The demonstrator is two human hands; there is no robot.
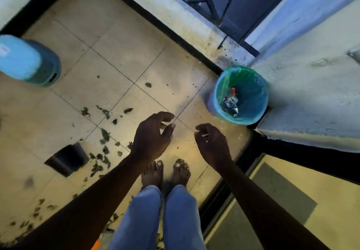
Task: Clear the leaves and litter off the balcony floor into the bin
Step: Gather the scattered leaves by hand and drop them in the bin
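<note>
A blue bin (217,94) lined with a green bag stands in the balcony's far right corner, with a shiny wrapper (230,101) inside. Dark green leaves (104,137) lie scattered over the beige floor tiles, mostly left of my feet. My left hand (152,135) hovers above the floor in the middle of the view, fingers loosely curled and holding nothing. My right hand (211,142) hangs beside it, below and left of the bin, fingers loosely curled; whether it holds anything small I cannot tell.
A blue drum (25,61) lies at the left. A small black container (68,159) lies on its side among the leaves. A dark railing (210,0) runs along the far edge. A sliding door track (224,191) is at the right. My bare feet (165,172) stand below the hands.
</note>
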